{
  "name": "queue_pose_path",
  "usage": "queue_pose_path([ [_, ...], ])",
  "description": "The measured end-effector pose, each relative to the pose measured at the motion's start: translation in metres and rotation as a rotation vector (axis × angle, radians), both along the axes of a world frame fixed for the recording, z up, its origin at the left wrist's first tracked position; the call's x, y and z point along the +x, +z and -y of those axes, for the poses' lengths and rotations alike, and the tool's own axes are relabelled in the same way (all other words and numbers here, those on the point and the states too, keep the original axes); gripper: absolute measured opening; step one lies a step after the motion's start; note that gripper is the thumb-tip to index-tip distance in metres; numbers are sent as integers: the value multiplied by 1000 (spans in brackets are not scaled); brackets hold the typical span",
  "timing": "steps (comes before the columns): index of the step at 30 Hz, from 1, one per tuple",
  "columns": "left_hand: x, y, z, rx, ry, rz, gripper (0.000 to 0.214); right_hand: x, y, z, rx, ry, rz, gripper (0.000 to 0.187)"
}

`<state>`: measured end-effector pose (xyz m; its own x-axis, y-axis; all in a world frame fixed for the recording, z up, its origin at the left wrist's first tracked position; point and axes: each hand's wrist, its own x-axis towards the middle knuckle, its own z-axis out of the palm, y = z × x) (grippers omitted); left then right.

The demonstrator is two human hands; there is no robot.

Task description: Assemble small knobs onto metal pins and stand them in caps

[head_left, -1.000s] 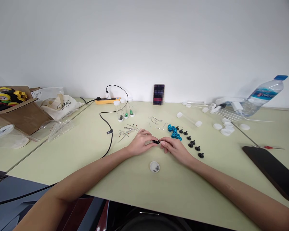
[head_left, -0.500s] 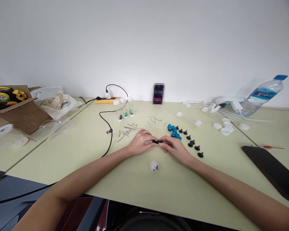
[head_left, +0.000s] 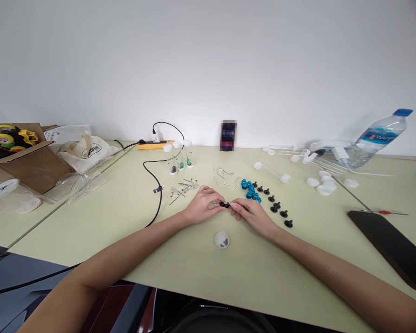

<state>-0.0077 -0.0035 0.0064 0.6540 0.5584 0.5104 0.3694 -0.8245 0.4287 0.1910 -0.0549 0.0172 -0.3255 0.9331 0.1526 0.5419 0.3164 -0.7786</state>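
Observation:
My left hand pinches a small black part between thumb and fingertips, just above the table. At its other end my right hand is closed, thumb and forefinger pressed together at the part; what they grip there is too small to name. Below the hands lies a white cap with a few tiny dark pieces in it. Blue knobbly parts are heaped beyond my right hand, beside a row of black disc-shaped parts with stems. Thin metal rods are scattered beyond my left hand.
Clear tubes with white caps stand near an orange power strip. A phone leans on the wall. At right are a water bottle, a black tablet-like slab and a red-handled screwdriver. A cardboard box sits left.
My right thumb and fingers have shifted slightly on the end of the small black part. The left hand stays in place.

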Motion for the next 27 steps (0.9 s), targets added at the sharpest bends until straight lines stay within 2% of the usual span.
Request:
queue_pose_path([
  [7, 0, 1, 1, 21, -20, 3, 19, 2, -4, -1, -6, -2, -12, 47],
  [15, 0, 2, -1, 30, 53, 1, 22, -1, 1, 1, 15, -32, 16, 40],
  [22, 0, 0, -2, -67, 39, 19, 23, -2, -4, 0, -30, -29, -31, 24],
  [27, 0, -1, -4, -219, 58, 37, 25, -1, -8, -3, -56, -29, -91, 20],
])
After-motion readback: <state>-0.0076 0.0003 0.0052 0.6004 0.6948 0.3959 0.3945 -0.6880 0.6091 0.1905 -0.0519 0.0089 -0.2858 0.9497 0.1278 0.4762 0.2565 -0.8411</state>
